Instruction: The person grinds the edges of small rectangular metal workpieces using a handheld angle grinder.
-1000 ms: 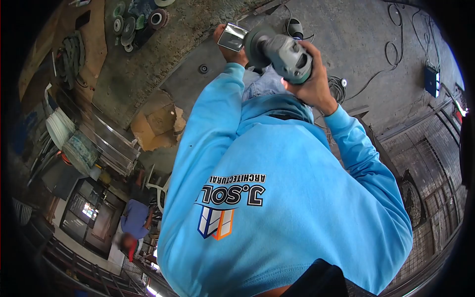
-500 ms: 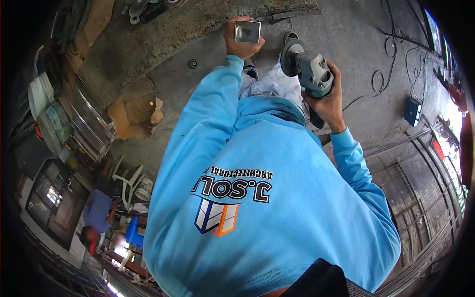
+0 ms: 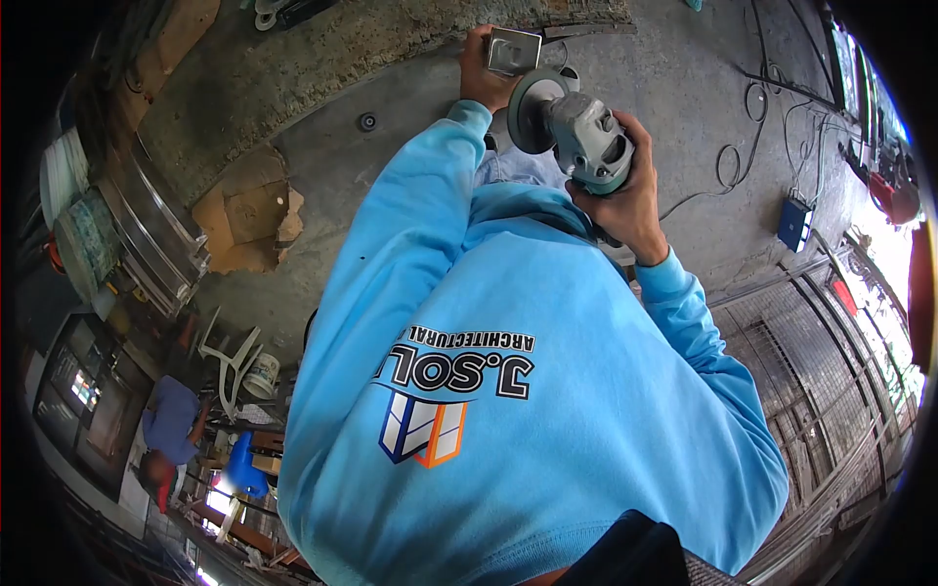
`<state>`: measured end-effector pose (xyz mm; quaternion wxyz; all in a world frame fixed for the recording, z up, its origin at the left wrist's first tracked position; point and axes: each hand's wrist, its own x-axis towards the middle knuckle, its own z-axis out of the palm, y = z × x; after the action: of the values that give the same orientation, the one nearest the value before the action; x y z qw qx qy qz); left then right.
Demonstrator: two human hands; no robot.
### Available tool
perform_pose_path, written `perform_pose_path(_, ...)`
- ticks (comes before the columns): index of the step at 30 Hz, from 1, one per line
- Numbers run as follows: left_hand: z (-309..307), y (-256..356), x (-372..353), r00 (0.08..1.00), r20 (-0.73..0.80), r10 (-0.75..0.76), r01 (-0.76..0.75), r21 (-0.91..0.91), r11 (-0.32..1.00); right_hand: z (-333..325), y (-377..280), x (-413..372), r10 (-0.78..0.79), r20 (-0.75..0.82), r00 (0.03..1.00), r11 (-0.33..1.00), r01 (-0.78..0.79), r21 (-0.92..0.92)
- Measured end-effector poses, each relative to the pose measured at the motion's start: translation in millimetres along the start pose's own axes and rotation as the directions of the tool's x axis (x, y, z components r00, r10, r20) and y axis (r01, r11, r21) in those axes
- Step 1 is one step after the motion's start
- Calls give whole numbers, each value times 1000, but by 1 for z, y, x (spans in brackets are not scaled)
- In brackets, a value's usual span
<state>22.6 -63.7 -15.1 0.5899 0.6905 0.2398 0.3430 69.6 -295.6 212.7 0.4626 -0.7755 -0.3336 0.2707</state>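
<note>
My left hand is out in front of me, its fingers closed on a small square metal piece, pinching it by its near edge so the flat face tilts up toward me. My right hand has its fingers wrapped tight round the body of the grinder. The grinder's disc points left, toward the metal piece. The disc sits just below and beside the piece, so close that I cannot tell whether the two are touching or a sliver apart.

I judge the work to be under way, not finished. Both things are held up in the air over the concrete floor, nothing is set down, and the tool is brought right up to the piece. I see no sparks or dust, and I cannot tell whether the disc is spinning. The face of the piece looks bright and smooth, which suggests some of it is already worked. Its edges are too small to read, so I cannot say how much is left on them.

Around me, a cable loops across the floor on my right toward a blue box. A small round disc lies on the floor to my left, with torn cardboard beyond it. Another person is bent over well away to my left, near a white chair.
</note>
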Motion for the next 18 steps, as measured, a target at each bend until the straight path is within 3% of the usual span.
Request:
perform_pose_path(11, -3, 17, 0, 997, 38, -69, 71, -73, 995, -11, -7, 31, 47, -13, 999, 999, -47, -26)
perform_pose_path(18, -6, -5, -1, 995, 79, -54, 55, -13, 998, -13, -13, 2, 74, 123, 990, 997, -72, -19)
